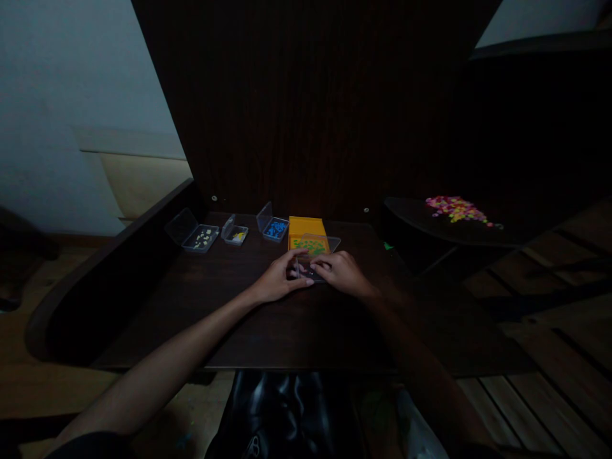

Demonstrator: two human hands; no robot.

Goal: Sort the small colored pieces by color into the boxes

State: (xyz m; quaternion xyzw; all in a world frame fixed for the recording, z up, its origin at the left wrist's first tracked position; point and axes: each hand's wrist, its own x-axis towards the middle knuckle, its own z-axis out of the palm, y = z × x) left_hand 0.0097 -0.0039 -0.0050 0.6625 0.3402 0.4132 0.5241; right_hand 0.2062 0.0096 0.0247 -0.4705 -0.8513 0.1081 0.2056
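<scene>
My left hand (pixel 277 277) grips the near-left side of a small clear plastic box (pixel 306 260), thumb along its front edge and fingers curled around the side. The box's transparent lid stands tilted open toward the back right. My right hand (pixel 343 273) reaches over the box from the right, its fingers closed together inside or just above it. Whether they pinch a small piece is hidden in the dim light. A few tiny pale specks show in the box. Right behind it is an open yellow box (pixel 306 225) holding many small green pieces (pixel 306 245).
Open clear boxes stand left along the dark table (pixel 205 306): one with blue pieces (pixel 276 229), one with yellow pieces (pixel 238 235), one with cream pieces (pixel 203 238). Colourful beads (pixel 459 209) are heaped on a side shelf (pixel 411 213). A green scrap (pixel 388 245) lies at right.
</scene>
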